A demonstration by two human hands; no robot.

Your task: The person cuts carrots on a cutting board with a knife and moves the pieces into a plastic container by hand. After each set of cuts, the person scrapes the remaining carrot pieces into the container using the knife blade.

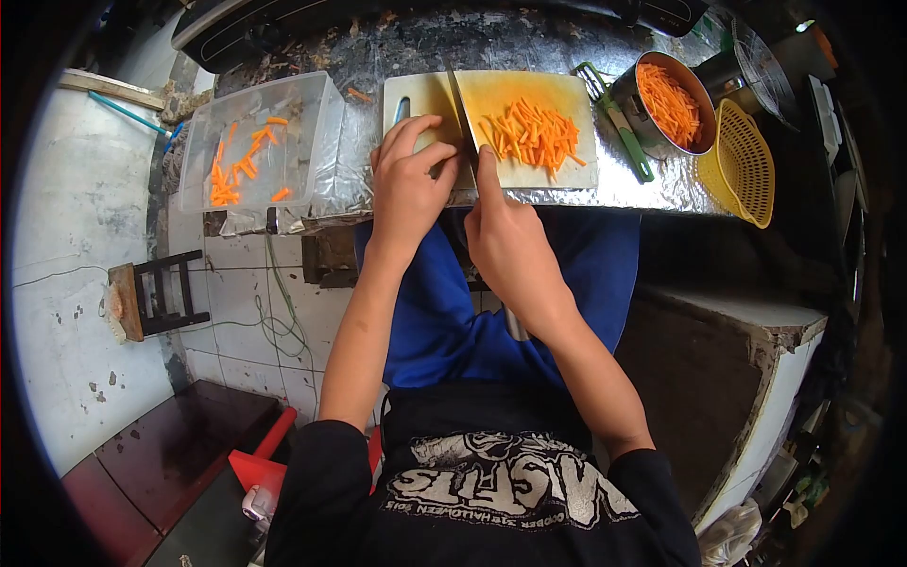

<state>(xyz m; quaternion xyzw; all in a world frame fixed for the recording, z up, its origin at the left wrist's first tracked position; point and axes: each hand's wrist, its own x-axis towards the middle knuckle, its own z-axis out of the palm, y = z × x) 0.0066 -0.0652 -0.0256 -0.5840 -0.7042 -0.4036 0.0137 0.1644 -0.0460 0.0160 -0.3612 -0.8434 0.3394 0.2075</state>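
A knife [462, 109] stands on edge across the cutting board [578, 98], its tip toward the far side. My right hand [510, 236] grips its handle, with the index finger stretched along the blade's spine. Just left of the blade, my left hand [408, 184] rests on the board with its fingers bent downward. Whatever lies beneath those fingers is hidden by the hand. To the right of the knife, cut carrot sticks [537, 135] lie in a loose pile on the stained board.
A clear plastic container [326, 142] holding some carrot pieces [248, 163] stands at the left. On the right are a green-handled peeler [624, 132], a metal pot [639, 121] full of carrot strips [669, 104] and a yellow basket [742, 165]. Foil [661, 184] covers the table's front.
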